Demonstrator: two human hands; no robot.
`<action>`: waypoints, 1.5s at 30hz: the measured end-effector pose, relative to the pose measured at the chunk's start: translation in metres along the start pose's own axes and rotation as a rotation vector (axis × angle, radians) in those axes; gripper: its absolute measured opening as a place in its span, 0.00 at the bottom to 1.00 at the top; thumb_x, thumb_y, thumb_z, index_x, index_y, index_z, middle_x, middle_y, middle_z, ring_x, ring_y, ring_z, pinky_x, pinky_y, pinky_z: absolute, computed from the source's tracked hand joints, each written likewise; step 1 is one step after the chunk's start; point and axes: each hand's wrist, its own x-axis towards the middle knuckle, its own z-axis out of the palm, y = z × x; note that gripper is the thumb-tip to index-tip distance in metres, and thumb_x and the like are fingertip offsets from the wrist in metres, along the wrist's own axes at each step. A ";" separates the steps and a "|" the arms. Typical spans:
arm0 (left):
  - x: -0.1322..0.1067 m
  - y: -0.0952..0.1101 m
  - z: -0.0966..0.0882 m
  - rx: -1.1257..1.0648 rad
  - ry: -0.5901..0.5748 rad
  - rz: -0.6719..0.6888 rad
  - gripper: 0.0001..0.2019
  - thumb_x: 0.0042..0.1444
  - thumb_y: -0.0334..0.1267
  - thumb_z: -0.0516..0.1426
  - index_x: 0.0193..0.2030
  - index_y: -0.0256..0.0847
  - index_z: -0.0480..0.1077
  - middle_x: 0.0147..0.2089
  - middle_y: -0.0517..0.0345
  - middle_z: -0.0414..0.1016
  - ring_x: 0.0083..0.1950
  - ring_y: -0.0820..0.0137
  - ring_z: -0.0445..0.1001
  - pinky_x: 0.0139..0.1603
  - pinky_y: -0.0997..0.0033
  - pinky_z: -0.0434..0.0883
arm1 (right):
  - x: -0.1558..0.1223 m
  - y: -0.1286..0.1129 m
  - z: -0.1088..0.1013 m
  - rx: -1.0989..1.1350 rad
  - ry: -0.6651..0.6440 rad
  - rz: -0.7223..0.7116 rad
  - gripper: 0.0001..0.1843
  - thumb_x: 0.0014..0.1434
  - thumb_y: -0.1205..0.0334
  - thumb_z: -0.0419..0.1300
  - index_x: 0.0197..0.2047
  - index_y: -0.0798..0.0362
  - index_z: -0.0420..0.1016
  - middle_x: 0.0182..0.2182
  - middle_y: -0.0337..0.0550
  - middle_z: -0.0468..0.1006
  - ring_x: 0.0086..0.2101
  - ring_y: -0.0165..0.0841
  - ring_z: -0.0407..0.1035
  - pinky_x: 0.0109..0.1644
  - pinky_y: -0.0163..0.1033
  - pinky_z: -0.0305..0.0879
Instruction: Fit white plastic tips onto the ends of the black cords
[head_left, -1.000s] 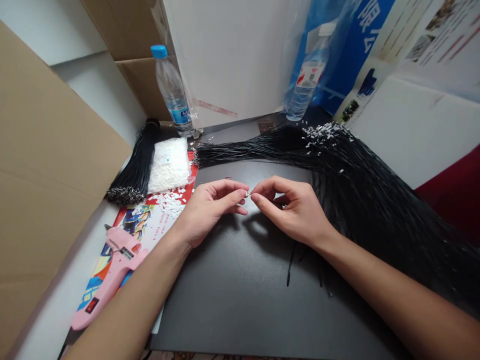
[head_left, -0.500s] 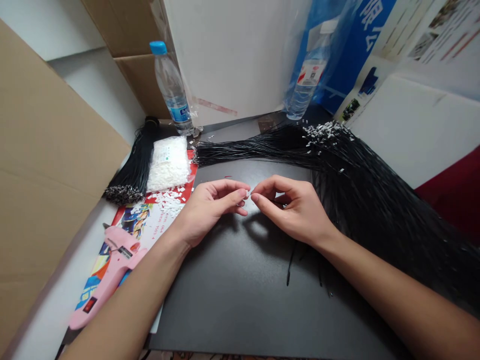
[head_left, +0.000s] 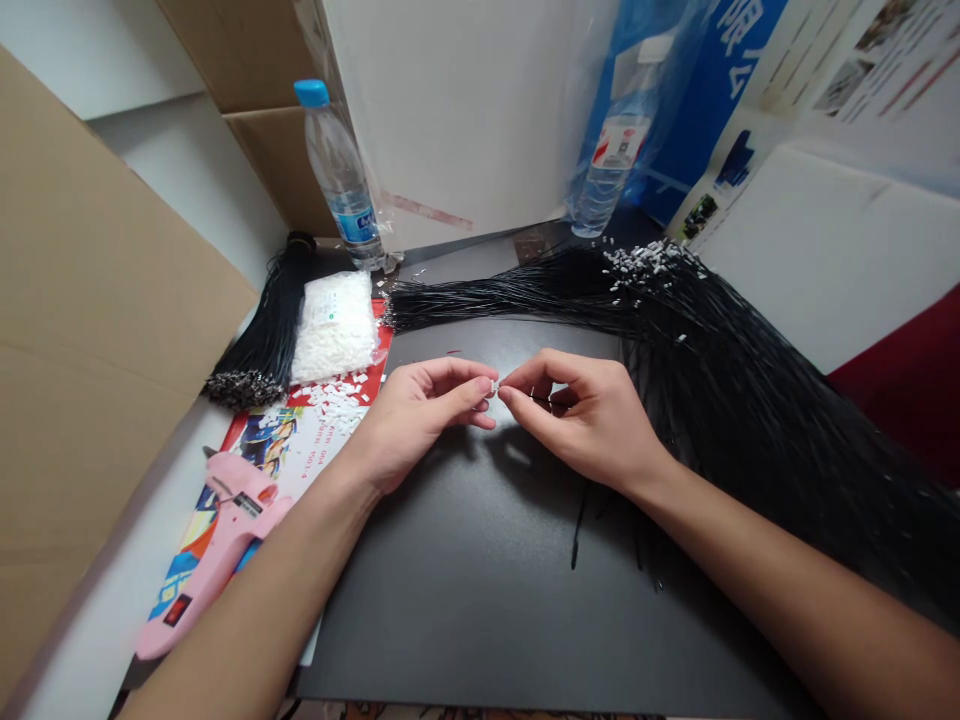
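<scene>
Over the dark tabletop (head_left: 450, 600), my left hand (head_left: 420, 420) pinches a tiny white connector housing (head_left: 494, 387) between thumb and fingers. Opposite it, my right hand (head_left: 592, 415) has thumb and forefinger closed on a thin black wire, whose tip meets the white piece. The fingertips nearly touch, and whether the wire end sits inside the housing cannot be made out. Black wire ends (head_left: 577, 530) hang out below my right hand. To its right spreads a large heap of black wires (head_left: 750, 430), and white housings (head_left: 652, 265) cluster on their far ends.
A bag of white housings (head_left: 335, 325) lies at left, with loose ones (head_left: 337, 395) spilled before it. Beside it is a bundle of wires (head_left: 262, 330). A pink glue gun (head_left: 225, 560) rests near my left forearm. Two water bottles (head_left: 341, 190) (head_left: 615, 150) stand behind.
Both hands stay almost where they were, fingertips still together at the small white piece. The whole view has shifted very slightly.
</scene>
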 end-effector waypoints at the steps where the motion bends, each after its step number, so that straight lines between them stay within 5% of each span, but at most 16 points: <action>1: 0.000 0.000 0.001 -0.008 0.008 -0.001 0.13 0.48 0.42 0.70 0.36 0.36 0.80 0.38 0.55 0.79 0.33 0.74 0.75 0.40 0.71 0.75 | 0.000 0.000 0.000 -0.044 0.005 -0.048 0.06 0.62 0.65 0.62 0.32 0.53 0.78 0.26 0.37 0.79 0.24 0.25 0.67 0.28 0.32 0.61; 5: 0.000 -0.001 0.002 -0.041 0.012 -0.026 0.12 0.48 0.41 0.70 0.35 0.36 0.79 0.36 0.57 0.77 0.32 0.74 0.75 0.40 0.71 0.75 | -0.001 0.002 -0.003 -0.303 0.014 -0.238 0.10 0.65 0.65 0.58 0.33 0.53 0.79 0.27 0.39 0.78 0.24 0.25 0.66 0.29 0.33 0.60; 11: 0.000 0.001 0.002 -0.109 0.000 -0.065 0.09 0.49 0.38 0.69 0.33 0.35 0.79 0.32 0.58 0.74 0.33 0.74 0.72 0.40 0.71 0.76 | -0.001 0.003 -0.013 -0.560 -0.065 -0.326 0.14 0.69 0.63 0.54 0.41 0.47 0.82 0.35 0.40 0.83 0.31 0.28 0.73 0.30 0.34 0.58; 20: 0.002 0.000 -0.001 -0.287 -0.022 -0.178 0.03 0.52 0.30 0.66 0.33 0.32 0.79 0.32 0.57 0.74 0.32 0.76 0.72 0.41 0.72 0.77 | 0.004 -0.008 -0.020 -0.628 -0.136 -0.414 0.19 0.71 0.63 0.49 0.41 0.47 0.82 0.39 0.42 0.84 0.30 0.29 0.71 0.26 0.37 0.57; 45: 0.001 0.000 0.000 -0.332 -0.117 -0.191 0.05 0.52 0.30 0.67 0.33 0.28 0.78 0.30 0.56 0.72 0.33 0.76 0.71 0.38 0.75 0.75 | 0.003 0.003 -0.011 -0.705 0.098 -0.676 0.06 0.64 0.71 0.59 0.39 0.51 0.75 0.35 0.34 0.85 0.29 0.25 0.76 0.31 0.32 0.64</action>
